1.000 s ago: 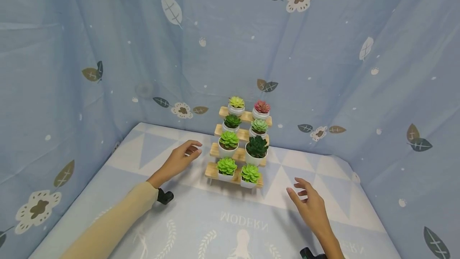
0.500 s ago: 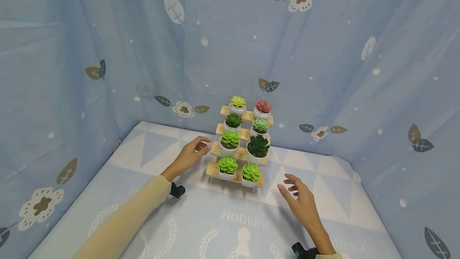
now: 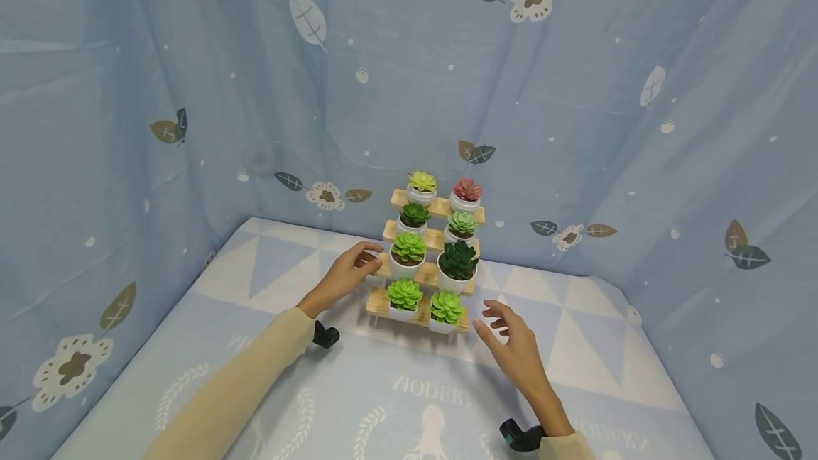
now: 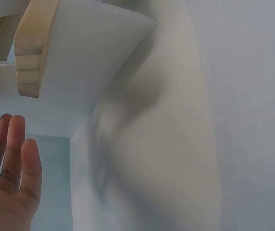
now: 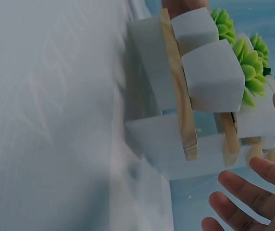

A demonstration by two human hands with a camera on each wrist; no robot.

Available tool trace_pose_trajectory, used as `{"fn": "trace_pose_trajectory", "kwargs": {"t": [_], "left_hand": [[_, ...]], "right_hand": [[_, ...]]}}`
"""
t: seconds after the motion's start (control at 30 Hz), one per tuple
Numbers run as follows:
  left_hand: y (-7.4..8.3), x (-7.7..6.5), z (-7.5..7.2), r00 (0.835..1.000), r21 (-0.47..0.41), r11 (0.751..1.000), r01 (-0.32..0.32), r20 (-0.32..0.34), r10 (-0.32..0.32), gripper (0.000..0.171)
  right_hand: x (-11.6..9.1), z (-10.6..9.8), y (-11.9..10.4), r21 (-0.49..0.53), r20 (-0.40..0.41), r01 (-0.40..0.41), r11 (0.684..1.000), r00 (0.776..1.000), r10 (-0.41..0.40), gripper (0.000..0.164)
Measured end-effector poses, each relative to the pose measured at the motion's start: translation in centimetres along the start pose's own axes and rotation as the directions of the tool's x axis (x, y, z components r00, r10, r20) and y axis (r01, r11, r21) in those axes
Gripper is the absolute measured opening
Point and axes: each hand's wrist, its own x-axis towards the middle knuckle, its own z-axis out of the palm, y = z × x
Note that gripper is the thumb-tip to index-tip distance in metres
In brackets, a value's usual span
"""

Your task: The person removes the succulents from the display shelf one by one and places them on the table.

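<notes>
Flanking the plant stand (image 3: 427,275), both hands (image 3: 346,272) (image 3: 515,352) hover.

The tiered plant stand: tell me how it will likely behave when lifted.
The stand is likely stiff: wooden planks span flat white side panels. The pots may slide or tip if it tilts, as no fastening shows.

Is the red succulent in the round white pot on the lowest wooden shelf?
No, the red succulent sits on the topmost wooden shelf.
</notes>
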Motion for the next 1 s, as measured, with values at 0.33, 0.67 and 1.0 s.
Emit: {"fn": "trace_pose_trajectory", "kwargs": {"t": [0.33, 0.67, 1.0], "left_hand": [[-0.8, 0.1, -0.1, 0.999, -0.145, 0.989, 0.005, 0.047, 0.002, 0.039], [-1.1, 0.0, -0.2, 0.996, -0.157, 0.987, 0.021, 0.09, -0.007, 0.051], [-1.2, 0.1, -0.1, 0.997, -0.199, 0.98, 0.022, 0.071, -0.008, 0.044]], "right_hand": [[0.3, 1.4, -0.7, 0.069, 0.029, 0.02, 0.997, 0.999, -0.022, 0.053], [0.6, 2.3, -1.3, 0.101, 0.056, -0.01, 0.995, 0.998, 0.004, 0.059], [0.6, 2.6, -1.6, 0.15, 0.071, 0.018, 0.988, 0.997, -0.029, 0.062]]}}
